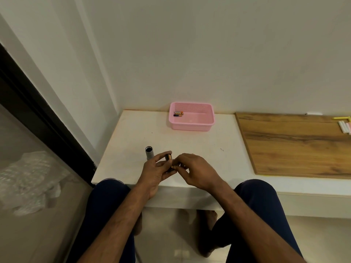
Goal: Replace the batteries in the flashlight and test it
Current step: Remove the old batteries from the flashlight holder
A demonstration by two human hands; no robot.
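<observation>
A grey flashlight tube (149, 153) stands upright on the white table (190, 141), its open dark end facing up, just left of my left hand. My left hand (156, 170) grips a small dark battery holder with copper-topped batteries (168, 160) between thumb and fingers. My right hand (195, 170) pinches the lower end of the same holder from the right. Two spare batteries (178, 113) lie in the left rear part of a pink basket (191, 127) at the back of the table.
A wooden board (296, 145) covers the table's right side, with pale sticks (344, 126) at its far right. A wall rises behind the table. A dark door frame (38, 118) and crumpled plastic (30, 181) are on the left. My knees sit below the front edge.
</observation>
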